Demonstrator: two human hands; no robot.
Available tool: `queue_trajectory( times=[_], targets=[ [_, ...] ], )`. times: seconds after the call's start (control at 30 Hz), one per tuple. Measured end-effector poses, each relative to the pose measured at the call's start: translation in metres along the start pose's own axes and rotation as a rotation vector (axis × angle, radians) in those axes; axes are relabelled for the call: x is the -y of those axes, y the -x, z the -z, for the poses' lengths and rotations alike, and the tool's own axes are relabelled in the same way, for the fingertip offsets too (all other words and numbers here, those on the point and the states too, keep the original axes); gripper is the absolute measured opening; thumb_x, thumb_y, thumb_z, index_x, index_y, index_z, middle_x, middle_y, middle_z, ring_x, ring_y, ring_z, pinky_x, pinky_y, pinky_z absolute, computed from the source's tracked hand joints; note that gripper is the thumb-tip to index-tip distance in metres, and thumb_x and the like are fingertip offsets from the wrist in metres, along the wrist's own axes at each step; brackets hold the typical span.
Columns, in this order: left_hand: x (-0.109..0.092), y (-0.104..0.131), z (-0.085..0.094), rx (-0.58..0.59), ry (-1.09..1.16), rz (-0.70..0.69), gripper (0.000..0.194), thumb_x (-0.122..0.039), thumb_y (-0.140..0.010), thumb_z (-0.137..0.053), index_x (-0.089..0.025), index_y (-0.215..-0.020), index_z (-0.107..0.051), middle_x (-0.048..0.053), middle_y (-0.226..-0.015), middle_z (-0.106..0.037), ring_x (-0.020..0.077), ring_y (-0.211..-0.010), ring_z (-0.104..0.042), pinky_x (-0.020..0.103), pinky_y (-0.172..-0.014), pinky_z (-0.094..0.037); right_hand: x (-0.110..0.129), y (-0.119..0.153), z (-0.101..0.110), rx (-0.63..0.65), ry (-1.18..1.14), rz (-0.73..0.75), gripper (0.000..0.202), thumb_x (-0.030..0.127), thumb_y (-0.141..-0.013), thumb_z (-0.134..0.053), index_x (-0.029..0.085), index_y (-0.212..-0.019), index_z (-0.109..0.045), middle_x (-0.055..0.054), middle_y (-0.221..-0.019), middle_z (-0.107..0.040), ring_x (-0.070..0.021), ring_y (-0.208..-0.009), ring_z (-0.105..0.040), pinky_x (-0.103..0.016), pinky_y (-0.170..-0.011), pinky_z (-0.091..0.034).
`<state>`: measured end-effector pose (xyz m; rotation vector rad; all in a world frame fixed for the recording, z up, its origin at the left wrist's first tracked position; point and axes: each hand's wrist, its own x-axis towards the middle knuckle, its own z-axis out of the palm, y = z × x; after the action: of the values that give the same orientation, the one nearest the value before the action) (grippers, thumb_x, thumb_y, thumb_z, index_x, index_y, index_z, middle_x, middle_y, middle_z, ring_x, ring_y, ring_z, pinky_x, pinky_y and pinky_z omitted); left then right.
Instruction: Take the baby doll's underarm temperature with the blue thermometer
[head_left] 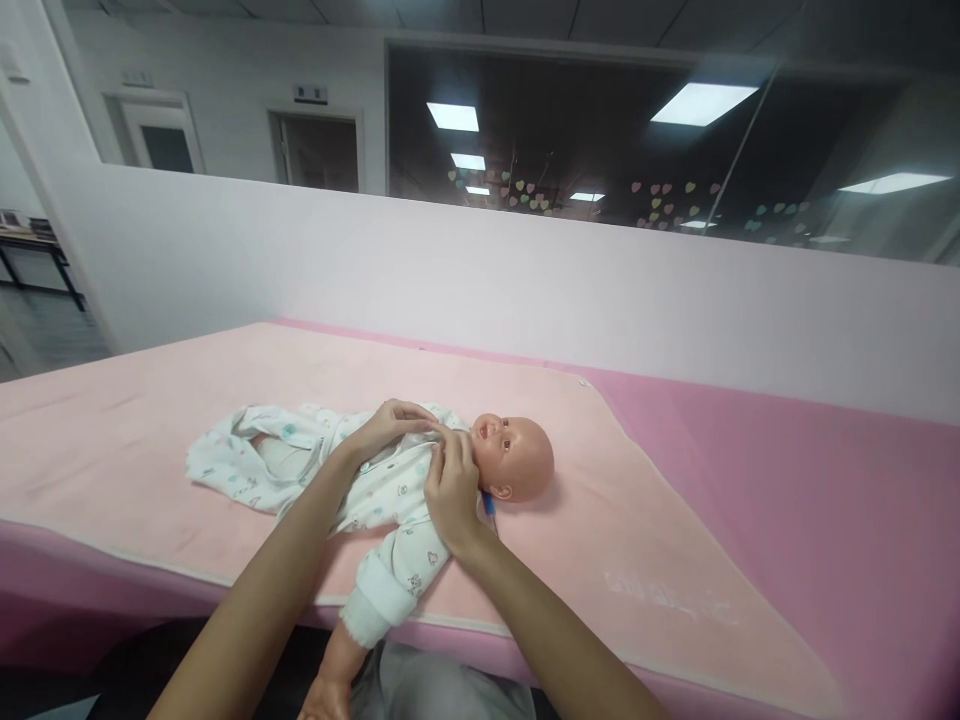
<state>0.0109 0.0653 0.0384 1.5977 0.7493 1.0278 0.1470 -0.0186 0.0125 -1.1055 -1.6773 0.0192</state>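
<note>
A bald baby doll (523,458) lies on its back with its head to the right. It wears a white printed romper (379,495), and one of its arms hangs over the near edge. My left hand (391,428) rests on the doll's upper chest, fingers bent and closed on the cloth. Close by the neck, my right hand (454,488) pinches the romper near its collar. The fingertips of both hands meet there and hide what lies between them. A small blue piece (489,504) shows beneath the doll's neck.
A peach mat (600,530) covers part of a pink padded surface (847,480). Behind it rises a white partition (480,270) with a window (645,140) above. My lap (442,685) is below the near edge. A desk (34,240) stands far left.
</note>
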Motion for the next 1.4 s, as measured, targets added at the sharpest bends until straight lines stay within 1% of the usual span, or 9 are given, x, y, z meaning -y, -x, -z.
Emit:
queue_trajectory(
  times=[0.17,0.3,0.4,0.57,0.73,1.0,1.17,1.27,1.4],
  targets=[
    [0.000,0.002,0.001,0.093,-0.031,-0.017,0.018,-0.027,-0.060,-0.073,-0.015,-0.074,-0.073,0.006,-0.076,-0.071,0.0208,-0.073,-0.062,0.028,-0.069,-0.048,-0.005,0.002,-0.005,-0.096,-0.127,-0.028,0.026,0.023,-0.090,-0.034,0.018,-0.107,-0.053,-0.008,-0.096,-0.058,-0.0175,-0.093,-0.053,-0.031,-0.081,-0.045],
    [-0.002,0.003,0.001,0.155,-0.091,-0.025,0.017,-0.029,-0.062,-0.071,-0.016,-0.073,-0.073,0.007,-0.074,-0.071,0.0214,-0.072,-0.063,0.029,-0.068,-0.048,-0.009,0.003,-0.009,-0.098,-0.150,-0.080,0.023,0.026,-0.088,-0.037,0.019,-0.103,-0.054,-0.007,-0.090,-0.059,-0.0176,-0.085,-0.055,-0.031,-0.075,-0.045],
    [-0.003,0.004,0.001,0.185,-0.099,-0.029,0.019,-0.031,-0.063,-0.070,-0.016,-0.075,-0.073,0.007,-0.076,-0.071,0.0223,-0.075,-0.063,0.030,-0.071,-0.048,-0.010,0.003,-0.009,-0.094,-0.150,-0.092,0.022,0.027,-0.088,-0.038,0.020,-0.100,-0.056,-0.006,-0.087,-0.059,-0.0170,-0.081,-0.055,-0.030,-0.072,-0.045],
    [-0.004,0.005,0.003,0.235,-0.137,-0.053,0.023,-0.025,-0.058,-0.074,-0.016,-0.079,-0.072,0.007,-0.082,-0.071,0.0232,-0.083,-0.062,0.030,-0.076,-0.047,-0.008,0.001,-0.008,-0.092,-0.142,-0.082,0.020,0.027,-0.088,-0.038,0.020,-0.095,-0.056,-0.007,-0.091,-0.059,-0.0173,-0.086,-0.054,-0.030,-0.075,-0.045],
    [-0.004,0.004,0.002,0.229,-0.119,0.000,0.019,-0.026,-0.064,-0.072,-0.016,-0.081,-0.073,0.007,-0.080,-0.071,0.0218,-0.081,-0.063,0.030,-0.075,-0.047,-0.006,-0.001,-0.006,-0.090,-0.127,-0.116,0.019,0.027,-0.087,-0.039,0.019,-0.095,-0.054,-0.007,-0.091,-0.061,-0.0176,-0.086,-0.056,-0.030,-0.076,-0.044],
    [-0.006,0.007,0.001,0.187,-0.161,-0.002,0.018,-0.029,-0.065,-0.070,-0.017,-0.077,-0.072,0.005,-0.075,-0.070,0.0185,-0.070,-0.062,0.028,-0.068,-0.046,-0.006,0.001,-0.005,-0.037,-0.177,-0.166,0.021,0.024,-0.082,-0.042,0.017,-0.096,-0.056,-0.004,-0.076,-0.061,-0.0159,-0.070,-0.056,-0.026,-0.063,-0.043],
    [-0.010,0.009,0.000,0.198,-0.237,-0.048,0.020,-0.030,-0.066,-0.068,-0.017,-0.082,-0.071,0.004,-0.074,-0.068,0.0178,-0.072,-0.060,0.027,-0.069,-0.046,-0.008,0.003,-0.009,-0.081,-0.203,-0.195,0.027,0.024,-0.079,-0.044,0.015,-0.102,-0.054,0.000,-0.065,-0.056,-0.0134,-0.058,-0.052,-0.024,-0.057,-0.041],
    [-0.011,0.010,0.000,0.193,-0.282,-0.046,0.020,-0.029,-0.068,-0.066,-0.017,-0.084,-0.071,0.003,-0.077,-0.068,0.0171,-0.075,-0.060,0.026,-0.072,-0.046,-0.010,0.004,-0.012,-0.106,-0.233,-0.186,0.028,0.022,-0.077,-0.046,0.015,-0.102,-0.053,0.002,-0.061,-0.053,-0.0119,-0.054,-0.050,-0.023,-0.055,-0.040],
    [-0.009,0.008,0.001,0.202,-0.228,-0.019,0.021,-0.030,-0.068,-0.067,-0.015,-0.082,-0.070,0.004,-0.078,-0.069,0.0170,-0.076,-0.061,0.027,-0.073,-0.046,-0.013,0.005,-0.014,-0.127,-0.272,-0.168,0.025,0.018,-0.075,-0.044,0.015,-0.098,-0.054,0.003,-0.060,-0.052,-0.0111,-0.052,-0.048,-0.022,-0.054,-0.040]
  ],
)
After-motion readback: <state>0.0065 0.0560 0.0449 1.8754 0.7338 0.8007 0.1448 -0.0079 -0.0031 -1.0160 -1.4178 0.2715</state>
